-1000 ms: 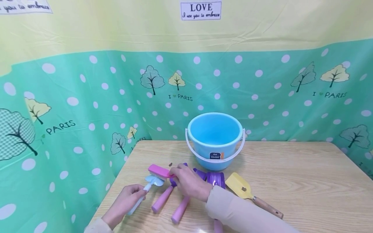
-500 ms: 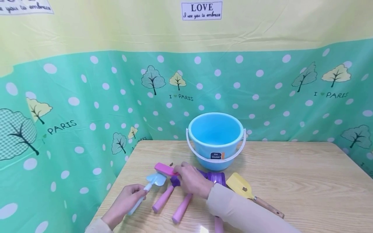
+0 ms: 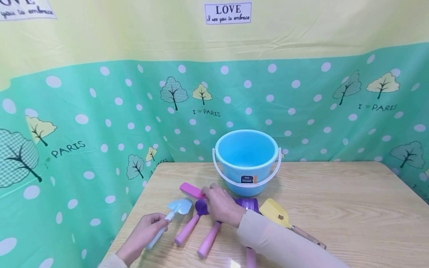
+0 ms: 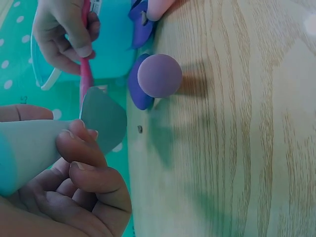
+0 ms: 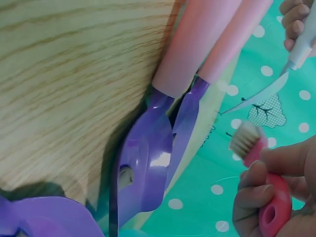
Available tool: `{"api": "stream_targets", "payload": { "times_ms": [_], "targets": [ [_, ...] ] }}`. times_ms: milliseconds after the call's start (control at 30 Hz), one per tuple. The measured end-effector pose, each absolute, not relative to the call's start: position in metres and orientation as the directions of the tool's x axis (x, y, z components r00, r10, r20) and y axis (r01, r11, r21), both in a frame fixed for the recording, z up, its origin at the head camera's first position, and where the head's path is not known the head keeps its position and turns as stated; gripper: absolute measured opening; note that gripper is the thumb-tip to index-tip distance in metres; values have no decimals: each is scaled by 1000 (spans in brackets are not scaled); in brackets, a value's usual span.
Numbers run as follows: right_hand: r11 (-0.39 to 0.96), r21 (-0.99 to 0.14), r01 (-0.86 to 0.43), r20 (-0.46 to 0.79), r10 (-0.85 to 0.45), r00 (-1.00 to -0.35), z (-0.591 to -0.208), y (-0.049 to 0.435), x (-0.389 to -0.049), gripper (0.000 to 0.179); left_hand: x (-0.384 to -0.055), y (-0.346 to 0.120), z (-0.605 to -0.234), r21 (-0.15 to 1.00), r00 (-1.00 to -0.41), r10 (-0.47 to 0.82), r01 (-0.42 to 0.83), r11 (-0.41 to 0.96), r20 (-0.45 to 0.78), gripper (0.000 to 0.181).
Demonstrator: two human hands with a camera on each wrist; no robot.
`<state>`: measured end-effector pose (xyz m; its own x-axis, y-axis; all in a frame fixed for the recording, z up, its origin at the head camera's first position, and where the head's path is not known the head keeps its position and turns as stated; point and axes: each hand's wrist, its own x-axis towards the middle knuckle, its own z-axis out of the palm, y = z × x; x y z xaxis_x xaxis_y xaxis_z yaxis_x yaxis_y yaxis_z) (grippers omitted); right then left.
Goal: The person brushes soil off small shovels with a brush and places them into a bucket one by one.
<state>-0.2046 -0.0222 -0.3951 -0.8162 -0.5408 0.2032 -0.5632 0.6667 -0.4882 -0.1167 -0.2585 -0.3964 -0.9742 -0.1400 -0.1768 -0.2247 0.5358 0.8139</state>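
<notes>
A light blue hand trowel [image 3: 181,206] is held by its handle in my left hand [image 3: 145,232], blade pointing away and facing up. My right hand [image 3: 222,205] grips a pink brush [image 3: 191,190] by its handle. The brush head is behind the trowel blade and apart from it in the head view. Pale bristles [image 5: 243,140] show in the right wrist view. Below my right hand lie purple garden tools, among them a small purple shovel [image 3: 201,207] with a pink-purple handle [image 3: 188,227]. My right hand and sleeve hide parts of the others.
A light blue bucket [image 3: 247,175] with a white handle stands at the back of the wooden table [image 3: 352,208]. A yellow scoop [image 3: 275,212] with a wooden handle lies to the right. Small brown bits lie on the scoop, in a purple shovel [image 5: 148,153] and on the table.
The brush in my right hand has moved from over the trowel blade away to the right and back. My left hand and the trowel have stayed almost still.
</notes>
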Motion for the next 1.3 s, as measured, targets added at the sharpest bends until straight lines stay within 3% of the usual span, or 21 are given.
{"api": "stream_targets", "payload": {
  "times_ms": [500, 1300],
  "targets": [
    [538, -463, -704, 332, -632, -701, -386, -30, -180, 22, -121, -261, -404, 808, -974, -140, -225, 545, -177, 19],
    [613, -469, -636, 262, -591, -763, -393, -24, -193, 24, -117, -260, -399, 821, -978, -129, -207, 532, -162, 19]
  ]
}}
